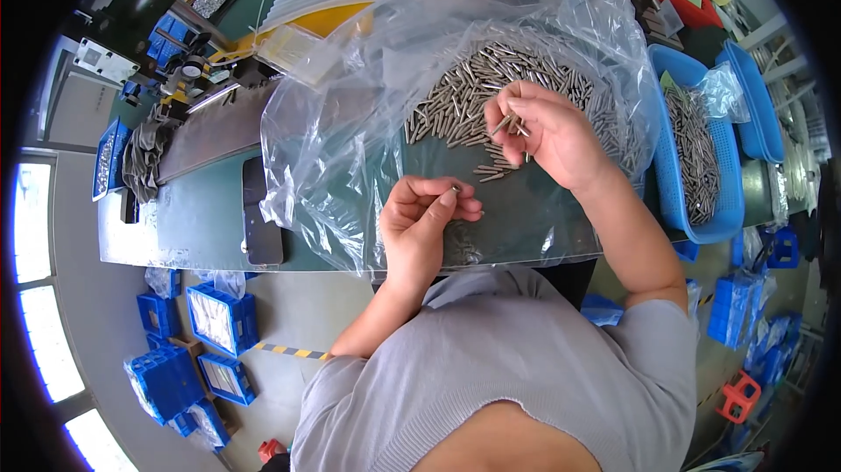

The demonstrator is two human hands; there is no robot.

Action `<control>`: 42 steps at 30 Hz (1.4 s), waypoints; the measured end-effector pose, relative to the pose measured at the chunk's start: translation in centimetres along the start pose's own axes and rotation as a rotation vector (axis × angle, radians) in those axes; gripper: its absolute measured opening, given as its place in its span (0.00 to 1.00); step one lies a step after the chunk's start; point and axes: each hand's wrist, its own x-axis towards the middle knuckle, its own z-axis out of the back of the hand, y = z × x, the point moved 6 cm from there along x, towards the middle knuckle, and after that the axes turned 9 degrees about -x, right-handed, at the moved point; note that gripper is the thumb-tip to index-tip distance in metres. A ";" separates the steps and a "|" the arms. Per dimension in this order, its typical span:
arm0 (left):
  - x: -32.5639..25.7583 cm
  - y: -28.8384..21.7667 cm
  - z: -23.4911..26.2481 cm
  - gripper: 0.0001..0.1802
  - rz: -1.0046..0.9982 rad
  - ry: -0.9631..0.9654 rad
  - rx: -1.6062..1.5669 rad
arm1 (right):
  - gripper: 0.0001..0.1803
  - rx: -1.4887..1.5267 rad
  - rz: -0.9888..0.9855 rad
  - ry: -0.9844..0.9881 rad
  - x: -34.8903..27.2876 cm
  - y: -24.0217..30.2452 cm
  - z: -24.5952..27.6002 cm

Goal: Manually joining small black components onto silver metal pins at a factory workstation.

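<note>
A large pile of small metal pins lies on a clear plastic bag spread over the green table. My right hand is above the near right side of the pile, its fingers curled round several pins. Nearer to me and to the left, my left hand pinches a single metal pin between thumb and forefinger, mostly hidden by the fingertips. A few loose pins lie on the bag between the two hands.
On the right stands a blue basket of longer metal pins, with a red basket behind it. A dark phone lies left of the bag. Bench equipment stands at the far left, and blue crates sit on the floor.
</note>
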 end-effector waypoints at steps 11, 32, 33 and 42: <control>0.0 0.0 0.0 0.03 0.008 -0.003 -0.006 | 0.08 -1.564 0.584 -0.103 0.8 -1.0 -3.8; 0.1 -0.1 0.1 0.04 0.017 -0.034 -0.021 | 0.03 -0.693 0.207 0.143 -0.7 -0.4 -3.2; 0.1 -0.1 0.1 0.04 0.014 -0.031 -0.021 | 0.03 -0.691 0.206 0.143 -0.7 -0.4 -3.3; 0.1 -0.1 0.2 0.04 0.001 -0.039 0.017 | 0.04 -0.803 0.315 0.169 -0.4 -0.8 -3.3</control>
